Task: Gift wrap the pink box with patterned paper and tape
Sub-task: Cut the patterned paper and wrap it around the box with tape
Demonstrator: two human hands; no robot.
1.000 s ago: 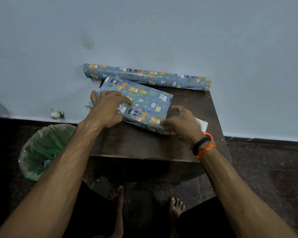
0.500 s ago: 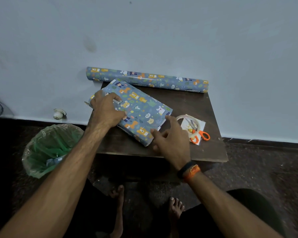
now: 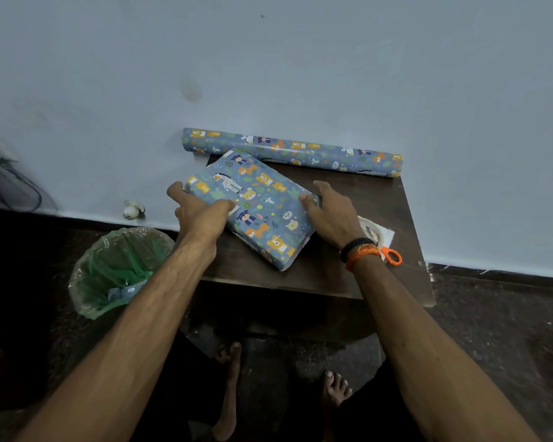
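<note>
Box (image 3: 256, 205), fully covered in blue animal-print paper, lies at an angle on the dark wooden table (image 3: 358, 275), its far corner near the paper roll (image 3: 292, 151) against the wall. Left hand (image 3: 201, 215) grips the box's left edge, thumb on top. Right hand (image 3: 331, 212) holds the right edge, fingers curled on it. Tape roll (image 3: 372, 229) and orange-handled scissors (image 3: 391, 255) lie beside the right wrist.

Paper roll (image 3: 291, 152) blocking tbl's (image 3: 332, 269) rear.
</note>
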